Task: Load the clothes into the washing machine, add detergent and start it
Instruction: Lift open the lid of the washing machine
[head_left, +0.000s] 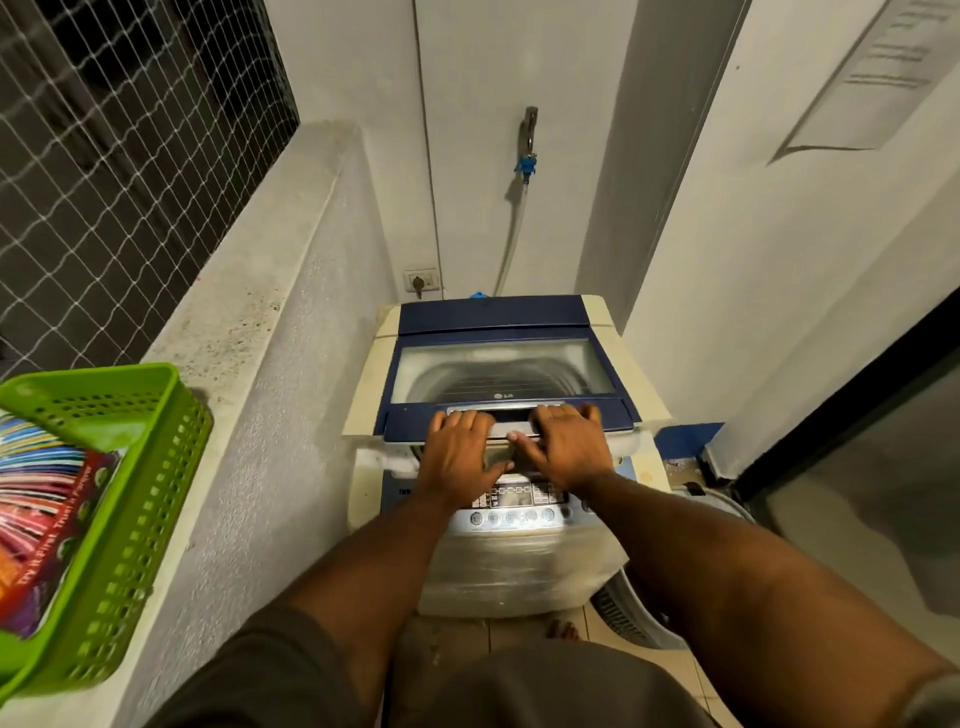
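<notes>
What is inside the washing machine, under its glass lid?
Through the lid only the grey drum wall shows, no clothes. The drum's bottom is hidden behind the lid's frame, the left hand and the right hand.

The left arm (363, 587) and the right arm (701, 571) are being stretched forward and down. The left hand (460, 447) and the right hand (566, 441) are being held close together, fingers being curled over the lid (410, 421) front edge, thumbs being tucked beneath.
</notes>
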